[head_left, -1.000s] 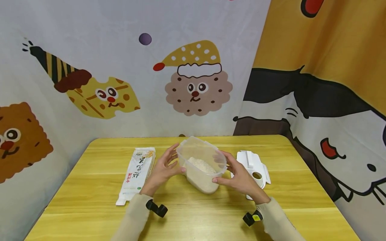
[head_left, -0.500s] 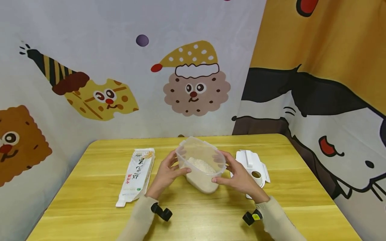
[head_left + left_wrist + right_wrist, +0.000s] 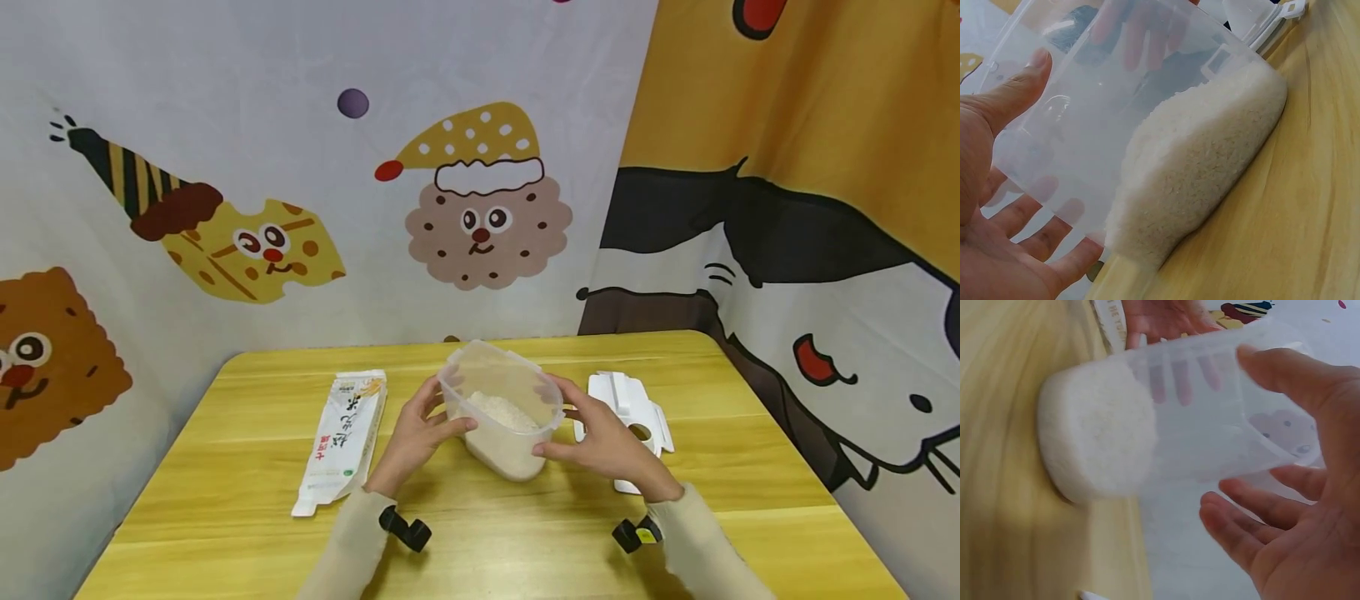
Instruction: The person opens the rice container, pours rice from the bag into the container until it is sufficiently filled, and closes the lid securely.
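Note:
A clear plastic container (image 3: 504, 446), partly filled with white rice (image 3: 1172, 169), stands tilted-looking on the table in front of me. My left hand (image 3: 415, 435) holds its left side, thumb across the near wall and fingers round behind, with fingertips pressed at the wall in the left wrist view. My right hand (image 3: 600, 442) is at the other side. Its thumb overlaps the container's near wall, while in the right wrist view several loosely bent fingers (image 3: 1241, 528) stand spread just off the wall.
A white printed package (image 3: 345, 442) lies flat to the left on the wooden table (image 3: 465, 550). Behind my right hand lies a white plastic lid-like part (image 3: 633, 404) with a round hole. A cartoon-printed curtain (image 3: 300, 150) hangs beyond the table's far edge.
My left hand has moved right and closed in on the container's side. My right hand has shifted slightly right, its fingers loosening from the wall. The container stays in place.

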The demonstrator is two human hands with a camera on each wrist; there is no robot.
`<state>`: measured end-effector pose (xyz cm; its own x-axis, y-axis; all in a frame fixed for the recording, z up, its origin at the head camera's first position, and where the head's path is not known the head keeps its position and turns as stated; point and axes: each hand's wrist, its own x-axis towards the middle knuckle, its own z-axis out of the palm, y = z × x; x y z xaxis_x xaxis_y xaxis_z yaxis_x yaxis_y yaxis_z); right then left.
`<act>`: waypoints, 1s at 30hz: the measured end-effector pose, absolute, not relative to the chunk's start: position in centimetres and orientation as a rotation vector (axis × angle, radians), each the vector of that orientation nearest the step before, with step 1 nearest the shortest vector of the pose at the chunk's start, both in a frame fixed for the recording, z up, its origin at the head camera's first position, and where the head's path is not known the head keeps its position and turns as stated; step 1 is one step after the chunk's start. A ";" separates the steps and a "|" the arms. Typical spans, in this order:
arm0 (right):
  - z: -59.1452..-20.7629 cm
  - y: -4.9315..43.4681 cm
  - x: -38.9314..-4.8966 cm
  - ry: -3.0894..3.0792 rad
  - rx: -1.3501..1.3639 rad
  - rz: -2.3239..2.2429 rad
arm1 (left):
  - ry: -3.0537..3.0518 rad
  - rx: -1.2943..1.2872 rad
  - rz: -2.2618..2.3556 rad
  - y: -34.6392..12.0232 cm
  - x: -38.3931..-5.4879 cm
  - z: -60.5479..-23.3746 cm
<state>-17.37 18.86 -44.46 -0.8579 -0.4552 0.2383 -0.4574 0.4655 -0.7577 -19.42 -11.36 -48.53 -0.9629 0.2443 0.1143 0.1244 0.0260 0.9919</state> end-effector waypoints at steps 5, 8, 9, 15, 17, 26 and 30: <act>-43.6 19.8 -17.5 -2.719 0.877 1.286 | 2.180 0.383 2.075 -11.5 -19.3 -48.6; -43.1 20.4 -17.7 -2.725 0.871 1.212 | 2.198 0.381 2.071 -11.6 -19.3 -48.7; -42.9 20.6 -17.8 -2.732 0.855 1.187 | 2.200 0.380 2.073 -11.6 -19.3 -48.7; -42.3 22.3 -18.7 -2.806 0.717 1.037 | 2.210 0.387 2.088 -11.5 -19.4 -48.9; -42.1 22.9 -19.1 -2.823 0.698 1.014 | 2.205 0.381 2.085 -11.5 -19.4 -48.8; -41.6 25.6 -20.1 -2.947 0.598 0.888 | 2.211 0.369 2.084 -11.5 -19.4 -48.7; -41.6 26.5 -20.8 -2.990 0.597 0.830 | 2.193 0.368 2.096 -11.5 -19.4 -48.7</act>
<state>-20.84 26.54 -41.61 -0.9285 -0.3622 0.0817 -0.3525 0.7906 -0.5007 -19.37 -11.46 -48.72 -0.9674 0.2311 0.1034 0.1137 0.0317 0.9930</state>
